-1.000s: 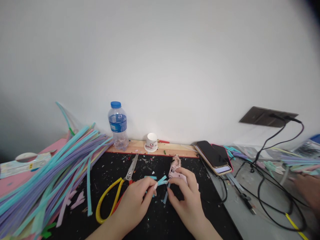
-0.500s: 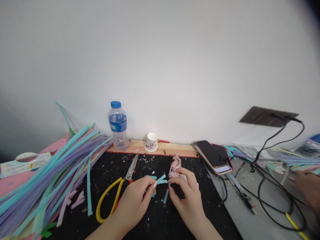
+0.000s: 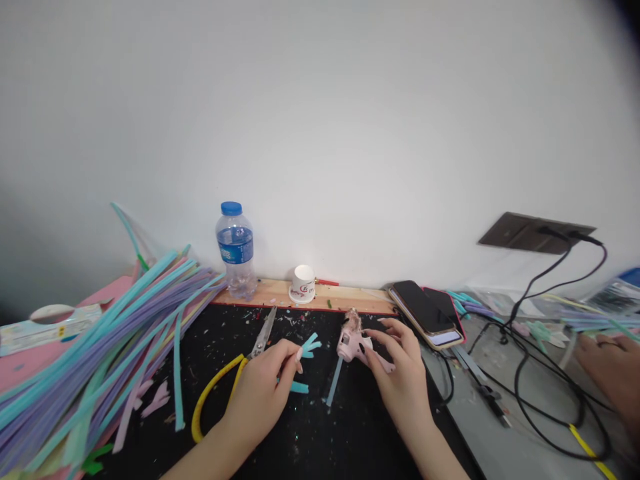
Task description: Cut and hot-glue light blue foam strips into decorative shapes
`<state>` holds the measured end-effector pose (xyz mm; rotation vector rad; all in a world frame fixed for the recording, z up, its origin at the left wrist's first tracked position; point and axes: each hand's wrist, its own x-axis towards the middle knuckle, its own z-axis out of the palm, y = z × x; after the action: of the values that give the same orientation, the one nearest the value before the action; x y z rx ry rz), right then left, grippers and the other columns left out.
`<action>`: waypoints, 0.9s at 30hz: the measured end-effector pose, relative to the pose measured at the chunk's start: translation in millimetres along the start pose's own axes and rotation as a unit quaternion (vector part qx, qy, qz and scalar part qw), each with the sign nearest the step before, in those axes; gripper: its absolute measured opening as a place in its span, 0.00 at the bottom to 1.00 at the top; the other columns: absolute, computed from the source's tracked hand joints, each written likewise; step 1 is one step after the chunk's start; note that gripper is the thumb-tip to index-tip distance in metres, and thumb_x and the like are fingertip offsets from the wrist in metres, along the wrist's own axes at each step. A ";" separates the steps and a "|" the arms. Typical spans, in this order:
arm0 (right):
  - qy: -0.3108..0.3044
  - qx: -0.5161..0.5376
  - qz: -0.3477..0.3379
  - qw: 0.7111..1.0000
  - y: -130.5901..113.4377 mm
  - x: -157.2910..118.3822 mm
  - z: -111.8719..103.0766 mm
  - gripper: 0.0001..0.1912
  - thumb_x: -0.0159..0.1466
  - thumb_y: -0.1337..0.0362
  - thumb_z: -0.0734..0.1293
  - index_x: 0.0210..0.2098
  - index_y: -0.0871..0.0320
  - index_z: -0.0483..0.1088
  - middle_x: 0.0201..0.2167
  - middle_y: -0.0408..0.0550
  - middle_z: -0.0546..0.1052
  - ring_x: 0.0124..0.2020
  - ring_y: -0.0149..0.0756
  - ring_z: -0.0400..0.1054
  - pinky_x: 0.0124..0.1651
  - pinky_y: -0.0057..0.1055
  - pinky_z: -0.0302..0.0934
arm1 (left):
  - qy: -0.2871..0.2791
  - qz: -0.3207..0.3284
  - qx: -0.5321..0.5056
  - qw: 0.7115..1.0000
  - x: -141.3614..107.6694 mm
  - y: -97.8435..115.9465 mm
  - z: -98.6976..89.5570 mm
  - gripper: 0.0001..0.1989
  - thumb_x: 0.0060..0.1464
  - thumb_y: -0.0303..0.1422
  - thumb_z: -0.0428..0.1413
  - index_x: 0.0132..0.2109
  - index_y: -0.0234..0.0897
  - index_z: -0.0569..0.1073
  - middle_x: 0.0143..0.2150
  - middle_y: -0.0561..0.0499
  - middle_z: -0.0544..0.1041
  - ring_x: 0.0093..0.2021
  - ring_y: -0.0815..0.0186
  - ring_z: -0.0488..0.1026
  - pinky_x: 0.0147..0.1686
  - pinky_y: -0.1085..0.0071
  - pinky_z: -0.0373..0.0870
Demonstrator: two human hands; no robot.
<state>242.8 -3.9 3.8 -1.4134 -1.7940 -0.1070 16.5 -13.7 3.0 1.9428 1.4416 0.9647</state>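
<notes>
My left hand [image 3: 273,377] pinches a small splayed cluster of light-blue chenille stems [image 3: 311,345] between thumb and forefinger. Another short light-blue piece [image 3: 300,387] shows beneath that hand. My right hand [image 3: 400,360] has its fingers apart around the handle of a pink hot glue gun [image 3: 351,345]; whether it touches the handle is hard to make out. The gun lies on the black mat, a translucent glue stick [image 3: 334,383] poking out of its rear and brownish residue about its nozzle. Scissors with yellow handles [image 3: 220,387] lie partly under my left hand.
Long pastel chenille stems [image 3: 125,347] are heaped at left. A water bottle [image 3: 236,250] and a paper cup [image 3: 303,283] stand by the wall. Phones [image 3: 425,307] and black cables [image 3: 525,373] lie at right, near another person's hand [image 3: 607,373].
My right hand has left the light-blue cluster and moved right, over the glue gun's handle. My left hand has shifted slightly left and up with the cluster.
</notes>
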 end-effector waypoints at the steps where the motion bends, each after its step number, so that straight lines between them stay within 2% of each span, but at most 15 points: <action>1: 0.008 -0.006 -0.002 1.000 3.4 2.0 -1.2 0.09 0.60 0.65 0.63 0.38 0.59 0.72 0.46 0.56 0.65 0.44 0.45 0.63 0.45 0.47 0.62 | 0.001 0.000 0.002 1.000 0.1 0.1 -0.1 0.11 0.60 0.30 0.43 0.31 0.39 0.66 0.26 0.55 0.71 0.27 0.67 0.68 0.29 0.73 0.60; 4: 0.026 -0.026 -0.001 0.999 15.1 6.4 -5.2 0.09 0.59 0.64 0.63 0.37 0.59 0.73 0.44 0.55 0.66 0.43 0.44 0.63 0.45 0.45 0.61 | 0.006 0.000 0.007 1.000 -0.1 -0.2 -0.1 0.11 0.60 0.30 0.44 0.31 0.39 0.66 0.25 0.55 0.70 0.26 0.67 0.68 0.28 0.74 0.59; 6: 0.017 -0.048 0.020 0.999 25.7 7.3 -7.5 0.10 0.59 0.65 0.62 0.37 0.58 0.73 0.42 0.54 0.67 0.39 0.42 0.64 0.43 0.43 0.62 | 0.008 0.000 0.010 1.000 -0.3 -0.7 0.0 0.11 0.60 0.30 0.44 0.31 0.39 0.66 0.25 0.56 0.70 0.26 0.67 0.68 0.28 0.74 0.59; 10: -0.092 -0.133 0.098 0.982 49.8 4.2 -9.1 0.15 0.58 0.70 0.58 0.37 0.61 0.76 0.33 0.51 0.67 0.36 0.40 0.67 0.42 0.38 0.63 | 0.010 0.001 0.014 1.000 -0.5 -1.3 0.1 0.10 0.59 0.29 0.44 0.30 0.39 0.66 0.25 0.55 0.70 0.25 0.67 0.68 0.27 0.74 0.59; 13: -0.135 -0.151 0.118 0.972 61.9 0.5 -9.8 0.18 0.55 0.74 0.56 0.34 0.60 0.77 0.29 0.50 0.69 0.32 0.38 0.69 0.38 0.34 0.63 | 0.014 0.000 0.012 1.000 -0.3 -1.1 0.3 0.11 0.60 0.30 0.44 0.30 0.39 0.66 0.24 0.55 0.70 0.25 0.67 0.68 0.27 0.74 0.59; 17: -0.152 -0.163 0.131 0.966 66.8 -1.8 -16.2 0.18 0.54 0.74 0.57 0.32 0.58 0.77 0.28 0.49 0.70 0.30 0.37 0.69 0.34 0.31 0.61 | 0.011 0.000 0.008 1.000 0.4 -0.8 -0.1 0.11 0.60 0.30 0.44 0.30 0.39 0.66 0.25 0.55 0.70 0.25 0.66 0.68 0.27 0.74 0.59; 23: -0.150 -0.177 0.159 0.960 65.5 2.9 -27.9 0.11 0.53 0.70 0.60 0.26 0.57 0.75 0.29 0.50 0.72 0.29 0.40 0.68 0.30 0.32 0.58 | 0.009 0.001 0.005 1.000 0.2 -0.3 -0.6 0.11 0.60 0.30 0.44 0.30 0.39 0.67 0.25 0.55 0.71 0.26 0.66 0.68 0.28 0.74 0.59; 27: -0.144 -0.164 0.170 0.961 63.4 7.2 -27.7 0.09 0.53 0.69 0.61 0.26 0.58 0.73 0.30 0.50 0.73 0.32 0.41 0.69 0.33 0.33 0.59 | 0.011 0.005 0.007 1.000 -0.6 -0.2 -0.5 0.11 0.60 0.30 0.44 0.30 0.39 0.66 0.25 0.55 0.70 0.25 0.67 0.68 0.27 0.74 0.59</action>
<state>311.0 10.1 0.8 -2.0462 -1.7879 -0.0177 15.9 -14.3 3.0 1.9566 1.4565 0.9861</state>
